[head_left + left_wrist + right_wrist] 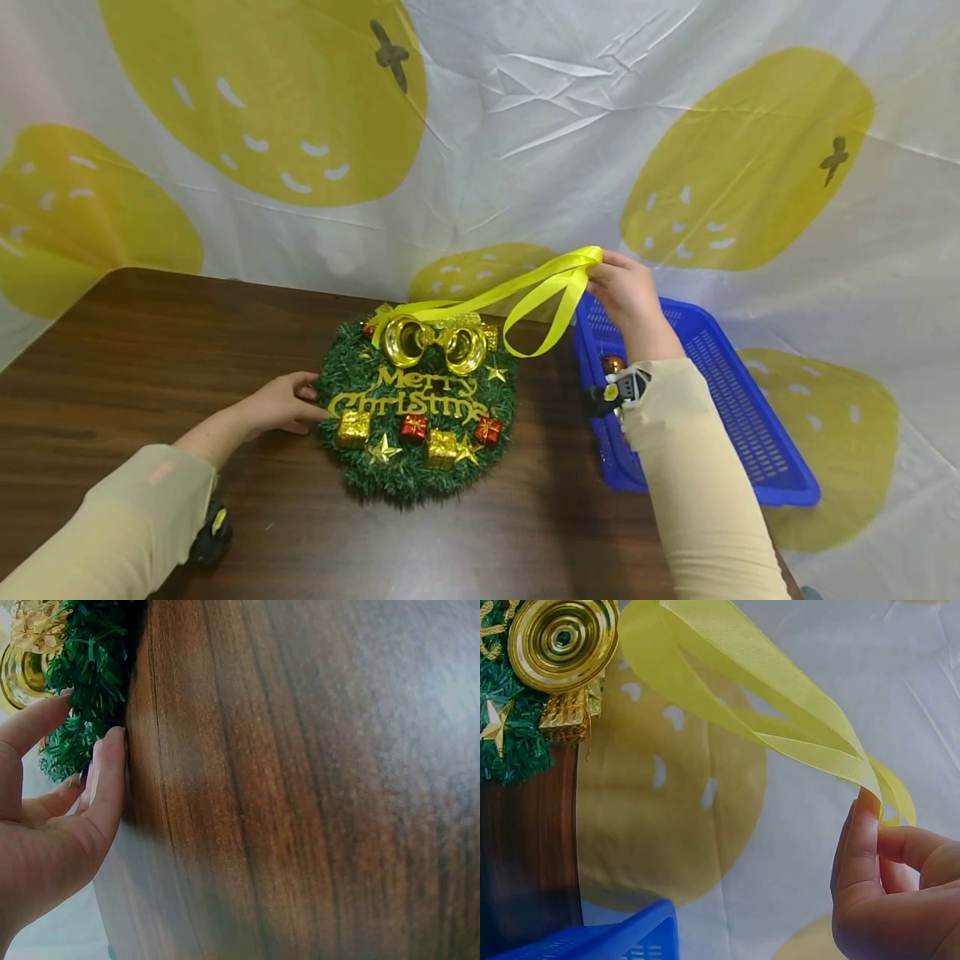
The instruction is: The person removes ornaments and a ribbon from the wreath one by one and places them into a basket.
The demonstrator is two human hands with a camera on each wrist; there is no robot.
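A green Christmas wreath point(427, 475) lies on the table, with gold "Merry Christmas" lettering, two gold bells point(465, 348), small gift boxes and stars. My left hand point(281, 406) holds its left rim, the thumb and fingers on either side of the green tinsel point(94, 667) in the left wrist view. Up and to the right, my right hand point(626, 292) pinches a yellow ribbon point(517, 287) between thumb and fingers. From there the ribbon point(780, 697) slopes down to the wreath's top, and one loop hangs below the hand.
A blue plastic basket point(780, 450) stands at the right under my right forearm, with a brownish ball point(612, 363) inside. Behind the brown wooden table point(187, 333) hangs a pale cloth point(517, 150) printed with yellow fruit shapes.
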